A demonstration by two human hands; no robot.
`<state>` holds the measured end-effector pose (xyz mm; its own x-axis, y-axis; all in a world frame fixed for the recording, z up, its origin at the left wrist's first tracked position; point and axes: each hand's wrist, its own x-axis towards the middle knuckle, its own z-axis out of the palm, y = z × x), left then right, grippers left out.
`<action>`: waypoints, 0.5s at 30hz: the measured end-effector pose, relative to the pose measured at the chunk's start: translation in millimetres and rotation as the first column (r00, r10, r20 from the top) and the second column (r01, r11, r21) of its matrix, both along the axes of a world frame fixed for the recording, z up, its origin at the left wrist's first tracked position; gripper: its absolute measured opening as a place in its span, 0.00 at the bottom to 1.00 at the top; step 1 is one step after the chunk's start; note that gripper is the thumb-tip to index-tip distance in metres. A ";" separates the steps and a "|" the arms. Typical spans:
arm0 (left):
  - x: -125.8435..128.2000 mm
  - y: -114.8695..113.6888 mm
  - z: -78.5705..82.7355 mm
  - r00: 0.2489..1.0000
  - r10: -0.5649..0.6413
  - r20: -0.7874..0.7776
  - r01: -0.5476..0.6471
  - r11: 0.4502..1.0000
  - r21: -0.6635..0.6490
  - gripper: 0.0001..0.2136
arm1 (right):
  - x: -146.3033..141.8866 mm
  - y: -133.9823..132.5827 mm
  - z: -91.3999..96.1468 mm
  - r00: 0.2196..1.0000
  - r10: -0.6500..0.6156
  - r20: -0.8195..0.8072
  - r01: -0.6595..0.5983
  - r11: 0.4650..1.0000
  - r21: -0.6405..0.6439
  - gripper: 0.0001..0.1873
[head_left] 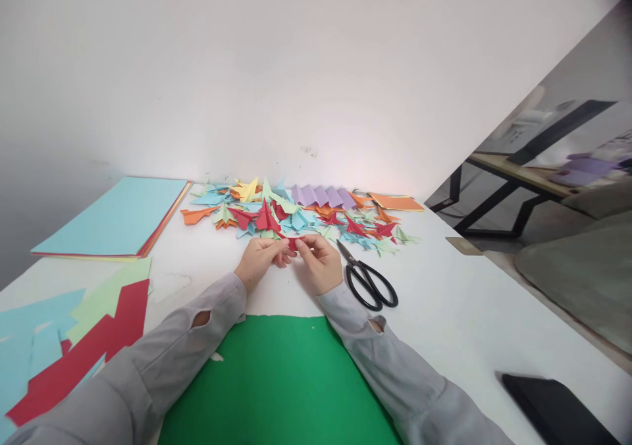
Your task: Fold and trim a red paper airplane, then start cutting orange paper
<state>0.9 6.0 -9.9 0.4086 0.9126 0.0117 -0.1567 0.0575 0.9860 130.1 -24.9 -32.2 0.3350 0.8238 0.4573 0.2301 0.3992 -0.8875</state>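
Between my two hands is a small piece of red paper [292,242], pinched from both sides; most of it is hidden by my fingers. My left hand [261,259] grips its left end. On the other end, thumb and fingers of my right hand [320,261] are closed. Just beyond them lies a heap of small folded paper planes [266,218] in red, orange, blue, green and yellow. Black-handled scissors [370,282] rest right of my right hand, blades pointing toward the heap. A green mat [281,372] lies below my forearms.
At the left stands a stack of coloured sheets [113,214], light blue on top. Red scraps [99,340] and blue scraps [42,326] lie nearer. Pleated purple paper [323,196] and orange sheets [397,202] are by the wall. A black object [553,405] sits at lower right.
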 end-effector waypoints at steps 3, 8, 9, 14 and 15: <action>0.4 -0.4 1.2 0.998 0.066 0.019 -0.066 0.998 -0.017 0.14 | 2.7 2.9 -0.7 0.992 -0.003 -0.123 -0.002 0.999 -0.042 0.10; -0.6 2.0 -2.3 0.996 0.051 0.073 -0.051 0.999 -0.007 0.13 | 3.6 2.9 -0.7 0.986 0.082 -0.145 -0.092 0.994 -0.063 0.11; -1.0 2.5 -3.1 0.996 0.051 0.067 -0.051 0.999 -0.003 0.13 | 3.3 2.6 -0.7 0.986 0.092 -0.137 -0.102 0.993 -0.067 0.10; -3.0 2.8 -4.1 0.999 0.048 0.020 -0.049 0.998 0.051 0.11 | 1.6 0.4 -0.1 0.984 0.115 -0.137 -0.129 0.987 -0.094 0.10; -3.2 2.6 -4.0 0.999 0.048 0.019 -0.049 0.997 0.052 0.11 | 1.4 -0.1 0.3 0.984 0.122 -0.132 -0.135 0.986 -0.097 0.10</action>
<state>-2.3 8.6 -13.8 0.3631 0.9294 0.0665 -0.1751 -0.0020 0.9846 131.5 -25.0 -32.0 0.2726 0.9049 0.3268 0.0670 0.3210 -0.9447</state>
